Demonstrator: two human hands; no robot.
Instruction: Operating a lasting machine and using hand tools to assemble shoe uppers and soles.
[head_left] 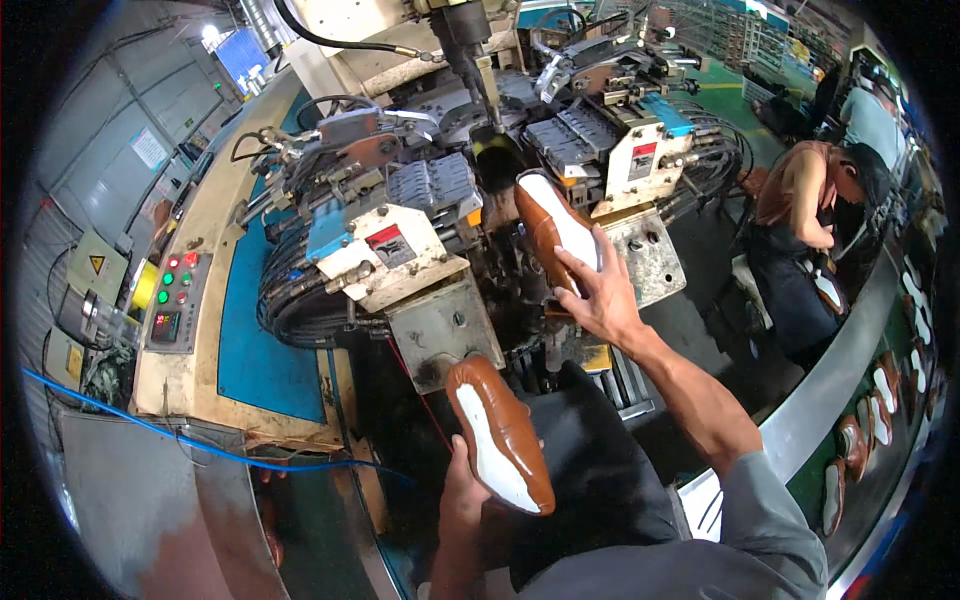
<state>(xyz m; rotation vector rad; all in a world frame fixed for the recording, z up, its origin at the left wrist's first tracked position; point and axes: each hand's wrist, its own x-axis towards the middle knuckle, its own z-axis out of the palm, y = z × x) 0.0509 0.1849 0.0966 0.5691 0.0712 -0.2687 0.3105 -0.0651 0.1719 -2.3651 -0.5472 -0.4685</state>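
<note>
My left hand [463, 488] is wrapped round the side of a brown leather shoe upper [512, 440] in front of my lap. Its white underside faces up, and most of my fingers are hidden beneath it. Farther forward, my right hand [606, 300] grips the near end of a second brown shoe upper [545, 225], fingers on its white bottom and thumb at the side. That upper lies tilted in the middle of a shoe-making machine [475, 270], its far end beneath the central head [490, 95].
Ribbed metal clamp blocks [432, 187] and hoses flank the middle. A control panel [178, 300] with lit buttons stands at left, and a blue hose [270, 463] crosses low. At right, a co-worker [800, 230] handles a shoe beside a conveyor [850, 385] carrying several brown shoes.
</note>
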